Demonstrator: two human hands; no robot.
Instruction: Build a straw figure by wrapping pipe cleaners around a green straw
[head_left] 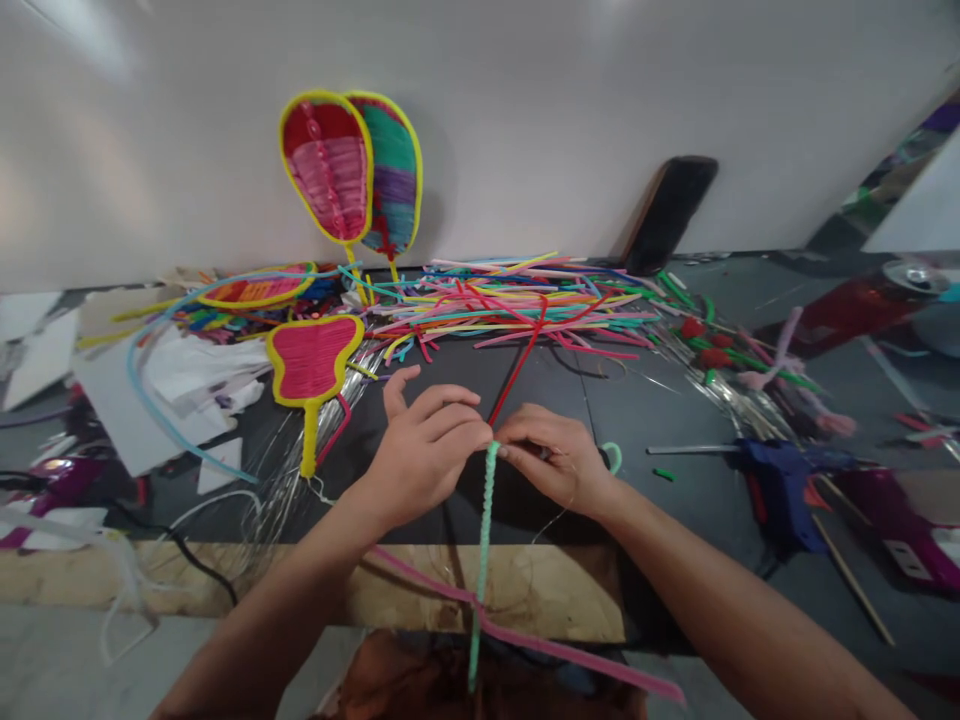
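Observation:
My left hand (424, 450) and my right hand (551, 455) meet at the middle of the dark table, fingers pinched together on the top end of a light green pipe cleaner (484, 560) that hangs down toward me. A red pipe cleaner (517, 370) runs up and away from the same pinch point toward the pile. A pink pipe cleaner (525, 635) crosses the green one lower down. A green loop (613, 455) shows just behind my right hand.
A heap of coloured pipe cleaners (525, 295) lies at the back. Woven fans (330, 165) lean on the wall, and a pink fan (311, 365) lies flat at left. A blue glue gun (780, 480) rests at right; a dark phone (667, 210) leans on the wall.

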